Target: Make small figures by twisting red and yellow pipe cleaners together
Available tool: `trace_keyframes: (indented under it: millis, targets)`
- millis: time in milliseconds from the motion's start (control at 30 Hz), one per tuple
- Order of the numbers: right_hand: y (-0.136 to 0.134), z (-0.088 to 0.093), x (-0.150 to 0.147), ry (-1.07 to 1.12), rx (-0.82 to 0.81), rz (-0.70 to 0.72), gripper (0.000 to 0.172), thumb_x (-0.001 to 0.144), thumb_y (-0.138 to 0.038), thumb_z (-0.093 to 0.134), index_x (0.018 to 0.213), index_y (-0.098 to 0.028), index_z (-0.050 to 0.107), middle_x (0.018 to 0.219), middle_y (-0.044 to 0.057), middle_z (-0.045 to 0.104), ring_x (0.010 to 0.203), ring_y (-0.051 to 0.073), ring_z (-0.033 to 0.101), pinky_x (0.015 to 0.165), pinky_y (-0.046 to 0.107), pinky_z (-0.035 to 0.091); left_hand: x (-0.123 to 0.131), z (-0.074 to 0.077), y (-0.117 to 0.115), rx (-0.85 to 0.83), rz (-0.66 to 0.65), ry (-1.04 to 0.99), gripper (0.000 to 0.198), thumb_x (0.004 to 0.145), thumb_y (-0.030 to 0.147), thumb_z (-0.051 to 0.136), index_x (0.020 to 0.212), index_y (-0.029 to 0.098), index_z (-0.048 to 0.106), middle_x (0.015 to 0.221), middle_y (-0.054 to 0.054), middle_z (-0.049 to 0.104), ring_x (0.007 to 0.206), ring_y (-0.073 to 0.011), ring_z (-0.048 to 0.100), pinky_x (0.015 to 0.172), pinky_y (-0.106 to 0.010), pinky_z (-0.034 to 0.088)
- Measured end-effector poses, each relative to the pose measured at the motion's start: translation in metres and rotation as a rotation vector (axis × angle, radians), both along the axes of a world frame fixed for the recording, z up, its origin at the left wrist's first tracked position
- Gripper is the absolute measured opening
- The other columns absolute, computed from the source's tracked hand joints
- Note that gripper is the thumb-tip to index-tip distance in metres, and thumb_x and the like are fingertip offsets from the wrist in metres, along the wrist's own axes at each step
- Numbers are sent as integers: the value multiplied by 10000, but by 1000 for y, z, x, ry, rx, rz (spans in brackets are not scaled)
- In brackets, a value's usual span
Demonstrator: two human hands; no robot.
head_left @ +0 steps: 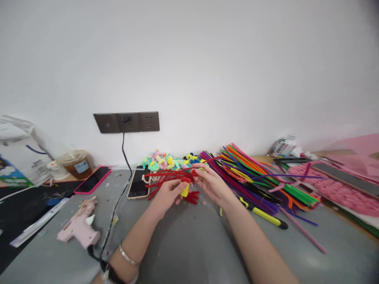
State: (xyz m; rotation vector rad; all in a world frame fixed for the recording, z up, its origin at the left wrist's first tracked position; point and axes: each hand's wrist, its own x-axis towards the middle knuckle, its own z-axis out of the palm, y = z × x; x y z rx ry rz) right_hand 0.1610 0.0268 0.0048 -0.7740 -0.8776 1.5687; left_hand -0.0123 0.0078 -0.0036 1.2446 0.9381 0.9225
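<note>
My left hand (167,196) is closed in a pinch on a small yellow and red pipe cleaner piece (184,190), its yellow part hanging below the fingertips. My right hand (212,184) has its thumb and fingers closed around a curled red pipe cleaner (194,172) just beside that piece. Whether the two red parts are joined cannot be made out. Red pipe cleaners (161,173) stretch out to the left behind my left hand, and short red ends (189,199) lie beneath both hands.
Behind my hands lies a pile of small pastel pieces (166,161). Bundled coloured pipe cleaners (251,173) and a yellow-black utility knife (266,217) are at right. A pink glue gun (79,228), its black cord (118,197), two phones (139,183) and a drink cup (77,165) are at left.
</note>
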Motion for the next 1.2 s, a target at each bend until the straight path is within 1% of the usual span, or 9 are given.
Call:
trace_keyframes:
  millis: [167,300,400,500,733,933,1033,1133,1200]
  targets:
    - [1,0,4,-8,14,2,251,624,-329,842,793,-194,715,678,-32,620,612,85,547,614,223,456,1,6,-4,-74,-42,-81,413,704,476,762,905,124,681,824,-53,633,696,-127,570,535,-207,421]
    - [1,1,8,-12,-9,23,270,608,-280,852,837,-198,736,747,-11,663,669,96,588,660,223,484,1,5,-3,-128,-27,-169,452,681,401,803,1023,141,661,868,-52,662,700,-122,593,550,-213,426]
    - [0,2,9,-17,4,30,307,599,-250,857,880,-205,742,760,-5,678,704,109,610,697,234,500,-1,3,-2,-148,-34,-242,423,668,342,822,1005,146,659,875,-47,666,717,-121,607,565,-214,424]
    - [-2,2,8,-10,11,25,324,592,-265,865,885,-204,742,748,-6,676,687,104,605,679,228,499,-3,2,0,-146,-54,-264,387,677,312,821,990,151,660,899,-43,665,733,-116,608,575,-213,420]
    - [-4,4,6,-35,90,65,289,660,-367,833,895,-231,734,742,-34,636,607,75,533,641,233,469,-1,4,0,-73,-10,-115,440,704,432,786,1011,152,641,914,-58,659,703,-108,549,519,-202,358]
    - [-3,0,5,-159,168,66,306,703,-423,796,925,-215,758,717,-17,634,604,85,498,595,225,402,-3,2,-1,1,-74,16,425,711,443,768,999,156,648,752,-6,610,592,-85,481,506,-199,345]
    - [-3,-3,4,-237,190,92,296,722,-416,786,928,-203,766,763,3,669,675,109,543,650,239,419,-4,1,0,40,-122,58,417,732,433,752,1024,154,647,784,-10,617,587,-82,475,511,-200,364]
    - [-4,-5,3,-279,196,127,270,742,-407,774,934,-218,768,865,21,712,782,143,600,734,263,442,-4,2,0,52,-121,70,424,733,437,750,1033,156,650,805,-15,621,607,-89,489,522,-204,390]
    - [-4,-5,4,-307,209,134,259,754,-410,764,932,-222,770,878,27,722,812,159,617,756,273,447,-4,2,0,40,-111,66,422,728,441,754,1027,161,652,796,-12,623,602,-89,496,528,-206,401]
